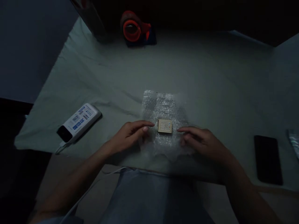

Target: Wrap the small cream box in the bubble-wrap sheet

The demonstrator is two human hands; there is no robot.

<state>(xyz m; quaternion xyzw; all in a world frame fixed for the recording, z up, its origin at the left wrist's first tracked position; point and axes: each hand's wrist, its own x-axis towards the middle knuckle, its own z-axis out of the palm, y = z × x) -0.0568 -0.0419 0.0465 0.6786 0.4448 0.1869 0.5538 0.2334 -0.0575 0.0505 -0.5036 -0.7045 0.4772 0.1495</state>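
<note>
A small cream-coloured box (164, 126) with printing on its top lies on a sheet of bubble wrap (165, 104) near the front edge of the cloth-covered table. My left hand (133, 134) is at the left side of the wrap, index finger stretched toward the box, thumb apart from it, holding nothing. To the right of the box, my right hand (201, 140) points its index finger at it, with a small gap between; its other fingers are curled below and partly in shadow. Neither hand touches the box.
A white power bank (79, 122) with a cable lies at the left. An orange tape dispenser (133, 29) stands at the back. A black phone (268, 159) lies at the right, with a shiny packet (294, 141) beyond it. Dark bulky shapes border the back.
</note>
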